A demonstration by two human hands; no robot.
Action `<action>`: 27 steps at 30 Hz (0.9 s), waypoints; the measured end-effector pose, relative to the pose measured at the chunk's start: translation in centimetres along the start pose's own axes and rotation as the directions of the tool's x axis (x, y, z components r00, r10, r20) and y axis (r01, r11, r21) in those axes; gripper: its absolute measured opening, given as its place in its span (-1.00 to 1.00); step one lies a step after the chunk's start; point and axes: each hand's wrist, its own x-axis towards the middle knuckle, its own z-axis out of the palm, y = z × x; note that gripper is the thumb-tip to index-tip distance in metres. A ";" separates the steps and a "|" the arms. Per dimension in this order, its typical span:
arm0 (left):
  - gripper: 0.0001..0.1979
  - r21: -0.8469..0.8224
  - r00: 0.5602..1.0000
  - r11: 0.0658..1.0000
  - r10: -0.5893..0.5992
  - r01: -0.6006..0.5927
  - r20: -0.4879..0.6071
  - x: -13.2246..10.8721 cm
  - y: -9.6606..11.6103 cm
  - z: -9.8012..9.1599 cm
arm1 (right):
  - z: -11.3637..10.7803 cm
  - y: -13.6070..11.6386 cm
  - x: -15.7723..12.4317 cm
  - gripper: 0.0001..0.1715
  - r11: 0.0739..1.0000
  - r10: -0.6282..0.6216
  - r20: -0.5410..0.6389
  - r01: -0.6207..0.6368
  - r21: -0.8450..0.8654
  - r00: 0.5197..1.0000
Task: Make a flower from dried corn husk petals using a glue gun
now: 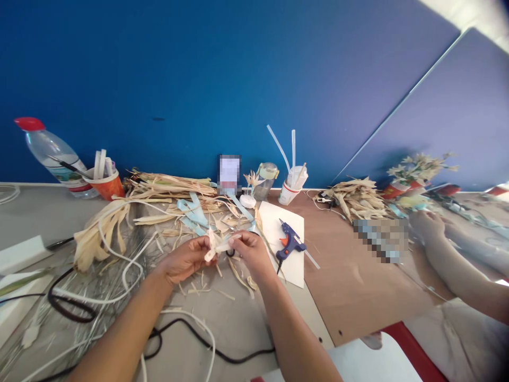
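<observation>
My left hand [186, 260] and my right hand [249, 252] meet over the grey table, both pinched on a small pale strip of dried husk [218, 247] held between them. Loose husk scraps [207, 289] lie on the table just under my hands. A blue glue gun [289, 243] rests on a white sheet [278, 225] right of my right hand. A heap of dried husks [167, 191] lies behind my hands.
A plastic bottle with a red cap [51, 154] and an orange cup [106, 185] stand at back left. Black and white cables [131, 276] loop at left. A white cup with sticks [292, 185] stands at the back. Another person's hand [427, 225] works at right on a brown board [358, 286].
</observation>
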 end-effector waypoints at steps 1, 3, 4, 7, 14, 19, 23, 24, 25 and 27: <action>-0.78 0.010 1.000 1.000 0.004 -0.004 -0.009 0.0 0.0 -0.1 | 0.0 0.0 0.0 -0.87 1.000 0.012 0.007 -0.013 0.028 1.000; -0.80 0.037 1.000 0.999 0.008 -0.007 -0.025 -0.1 0.1 -0.2 | -0.1 0.0 0.0 -0.85 0.996 0.039 0.035 -0.041 0.084 0.999; -0.81 0.047 1.000 0.999 0.008 -0.007 -0.028 -0.1 0.2 -0.2 | -0.1 -0.1 0.0 -0.84 0.992 0.050 0.046 -0.055 0.113 0.998; -0.83 0.054 1.000 0.999 0.003 -0.002 -0.018 -0.3 0.4 -0.2 | -0.3 -0.3 0.0 -0.79 0.977 0.079 0.069 -0.091 0.191 0.994; -0.89 0.077 1.000 0.997 0.006 -0.008 0.029 -0.5 0.8 0.0 | -0.4 -0.9 -0.3 -0.75 0.966 0.131 0.208 -0.172 0.191 0.969; -0.88 0.098 0.999 0.995 0.004 -0.008 0.040 -0.6 0.7 0.1 | -0.1 -0.9 -0.4 -0.76 0.953 0.178 0.190 -0.218 0.211 0.965; -0.86 0.180 0.999 0.984 -0.018 0.011 0.040 -0.8 0.8 0.2 | -0.1 -0.9 -0.4 -0.72 0.955 0.193 0.176 -0.226 0.193 0.965; -0.86 0.192 0.999 0.981 -0.023 0.014 0.046 -0.9 0.8 0.2 | -0.1 -0.9 -0.4 -0.72 0.955 0.196 0.177 -0.229 0.190 0.964; -0.86 0.195 0.998 0.981 -0.024 0.012 0.058 -0.9 0.9 0.3 | -0.1 -0.9 -0.4 -0.71 0.954 0.199 0.179 -0.232 0.190 0.963; -0.85 0.187 0.996 0.982 -0.027 0.011 0.084 -1.0 1.0 0.4 | -0.1 -0.8 -0.3 -0.71 0.951 0.203 0.178 -0.237 0.199 0.963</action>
